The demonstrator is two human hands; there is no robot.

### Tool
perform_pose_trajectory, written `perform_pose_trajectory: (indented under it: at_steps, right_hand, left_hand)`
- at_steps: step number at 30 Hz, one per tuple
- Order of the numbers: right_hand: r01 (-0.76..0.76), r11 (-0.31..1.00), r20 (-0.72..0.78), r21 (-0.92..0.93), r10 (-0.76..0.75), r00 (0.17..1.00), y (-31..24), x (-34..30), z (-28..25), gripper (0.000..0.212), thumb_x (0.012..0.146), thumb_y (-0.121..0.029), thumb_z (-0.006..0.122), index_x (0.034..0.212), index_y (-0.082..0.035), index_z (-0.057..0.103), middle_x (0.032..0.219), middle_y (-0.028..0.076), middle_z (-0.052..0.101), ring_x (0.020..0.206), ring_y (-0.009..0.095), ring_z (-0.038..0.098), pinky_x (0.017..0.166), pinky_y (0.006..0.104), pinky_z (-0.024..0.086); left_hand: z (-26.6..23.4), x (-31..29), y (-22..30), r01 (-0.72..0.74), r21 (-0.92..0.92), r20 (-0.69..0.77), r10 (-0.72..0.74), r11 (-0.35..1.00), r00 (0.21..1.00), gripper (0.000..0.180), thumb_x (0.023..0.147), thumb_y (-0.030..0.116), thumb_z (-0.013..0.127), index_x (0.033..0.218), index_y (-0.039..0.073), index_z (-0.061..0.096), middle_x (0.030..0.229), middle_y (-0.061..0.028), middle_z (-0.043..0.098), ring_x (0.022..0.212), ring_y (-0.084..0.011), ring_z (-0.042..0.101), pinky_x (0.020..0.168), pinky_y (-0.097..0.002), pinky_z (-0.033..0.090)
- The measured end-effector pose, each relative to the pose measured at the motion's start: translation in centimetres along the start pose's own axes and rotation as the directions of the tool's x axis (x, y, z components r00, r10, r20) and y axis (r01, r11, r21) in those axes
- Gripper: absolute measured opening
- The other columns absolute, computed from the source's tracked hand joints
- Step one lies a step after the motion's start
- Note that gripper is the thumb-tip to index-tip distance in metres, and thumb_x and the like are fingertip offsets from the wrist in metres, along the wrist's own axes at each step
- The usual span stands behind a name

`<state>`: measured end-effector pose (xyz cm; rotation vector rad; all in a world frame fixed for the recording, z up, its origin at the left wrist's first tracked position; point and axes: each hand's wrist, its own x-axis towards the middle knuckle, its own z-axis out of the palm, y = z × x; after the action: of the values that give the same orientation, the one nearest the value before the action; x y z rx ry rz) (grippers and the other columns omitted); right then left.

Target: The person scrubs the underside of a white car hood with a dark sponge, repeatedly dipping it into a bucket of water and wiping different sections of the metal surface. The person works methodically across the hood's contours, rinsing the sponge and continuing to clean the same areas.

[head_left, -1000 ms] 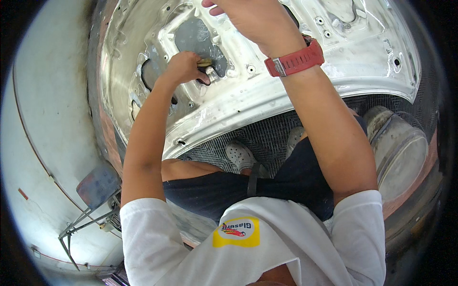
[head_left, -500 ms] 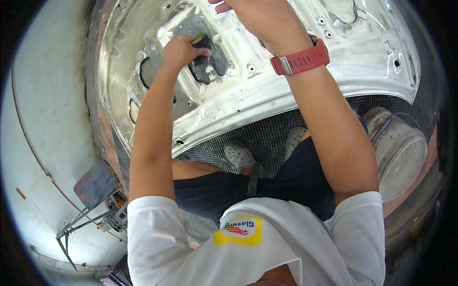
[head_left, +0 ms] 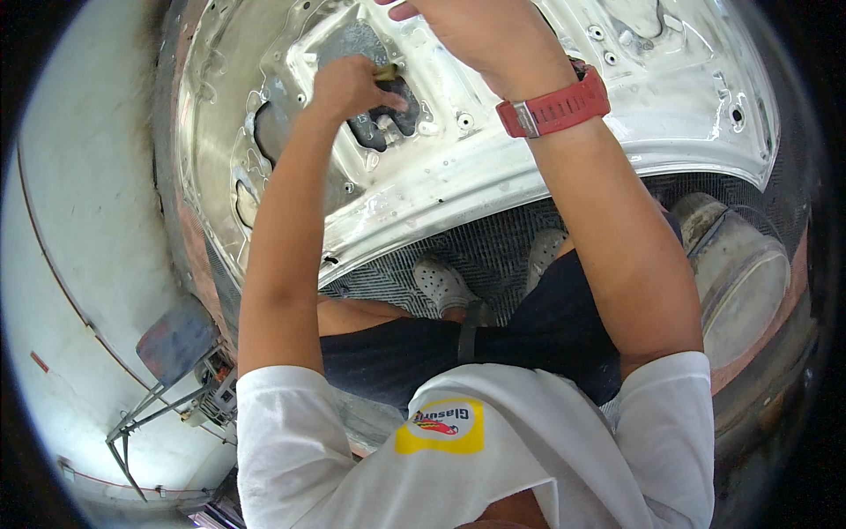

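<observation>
My left hand (head_left: 351, 86) is closed around a small olive-yellow pad-like piece (head_left: 386, 72), whose exact kind I cannot make out. Its thumb points right, over a dark cut-out opening (head_left: 368, 132) in a pale metal car panel (head_left: 493, 163), which looks like the underside of a hood. Wet-looking grey residue (head_left: 348, 40) lies about that opening. At the top edge, my right hand (head_left: 480, 40) is over the panel. A thumb or finger shows at its left, but the other fingers are out of view, so its grip cannot be told.
A pale round bucket-like container (head_left: 745, 295) stands at the right by my leg. Dark ribbed matting (head_left: 388, 291) lies under my shoes. At the left is a whitish wall (head_left: 79, 220), with a metal frame-like stand (head_left: 154, 406) below. The panel has several holes and cut-outs.
My left hand has shifted right and slightly up with the olive-yellow piece, showing more of the opening below it. My right hand has barely moved.
</observation>
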<state>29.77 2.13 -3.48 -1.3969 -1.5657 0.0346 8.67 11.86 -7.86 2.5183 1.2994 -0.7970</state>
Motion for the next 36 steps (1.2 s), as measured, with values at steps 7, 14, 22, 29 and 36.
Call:
perform_pose_trajectory:
  at_steps: [7,14,22,29,36]
  right_hand:
    - [0.063,0.998,-0.059,-0.008,-0.063,0.996,1.8,-0.5,1.9,0.019,0.095,-0.009,0.062,0.110,-0.004,0.072,0.110,0.020,0.071,0.106,0.038,0.067,0.097,0.0471,0.053]
    - [-0.023,0.999,0.091,-0.048,0.028,0.996,0.1,0.9,-0.9,0.016,0.093,-0.010,0.063,0.104,-0.004,0.073,0.102,0.019,0.073,0.101,0.039,0.069,0.092,0.0479,0.053]
    - [0.032,0.999,-0.082,0.022,-0.030,0.996,1.0,0.8,-0.2,0.016,0.091,-0.012,0.064,0.100,-0.007,0.075,0.097,0.017,0.074,0.094,0.038,0.071,0.088,0.0502,0.054]
    - [-0.082,0.988,0.132,-0.129,0.099,0.986,-0.1,1.7,-3.2,0.017,0.091,-0.014,0.065,0.101,-0.007,0.077,0.099,0.018,0.075,0.094,0.036,0.073,0.084,0.0490,0.056]
    - [-0.125,0.991,0.019,0.044,0.124,0.992,-0.6,1.3,-3.1,0.017,0.091,-0.013,0.065,0.100,-0.006,0.077,0.098,0.019,0.074,0.094,0.038,0.072,0.084,0.0497,0.056]
  left_hand:
    - [-0.8,-1.7,3.1,-0.113,0.099,0.116,0.101,0.989,0.988,0.061,0.063,0.054,0.095,0.102,0.009,0.083,0.095,-0.0130,0.081,0.097,-0.0338,0.078,0.084,-0.0470,0.060]
    - [-1.4,-1.5,3.6,-0.238,0.190,0.204,0.199,0.952,0.959,0.061,0.059,0.051,0.096,0.100,0.010,0.083,0.098,-0.0128,0.082,0.098,-0.0332,0.078,0.086,-0.0467,0.060]
    - [-0.7,0.1,-1.3,0.267,-0.077,0.017,-0.267,0.960,0.964,0.076,0.060,0.064,0.095,0.109,0.009,0.083,0.101,-0.0135,0.081,0.101,-0.0327,0.078,0.089,-0.0446,0.059]
    - [0.8,1.1,0.7,0.114,-0.144,0.188,-0.086,0.983,0.978,0.083,0.064,0.071,0.092,0.110,0.003,0.081,0.107,-0.0127,0.082,0.104,-0.0341,0.077,0.091,-0.0455,0.058]
    - [3.3,1.8,-3.2,0.279,-0.356,0.086,-0.266,0.892,0.960,0.077,0.065,0.067,0.094,0.106,0.003,0.080,0.102,-0.0188,0.081,0.099,-0.0332,0.079,0.088,-0.0452,0.060]
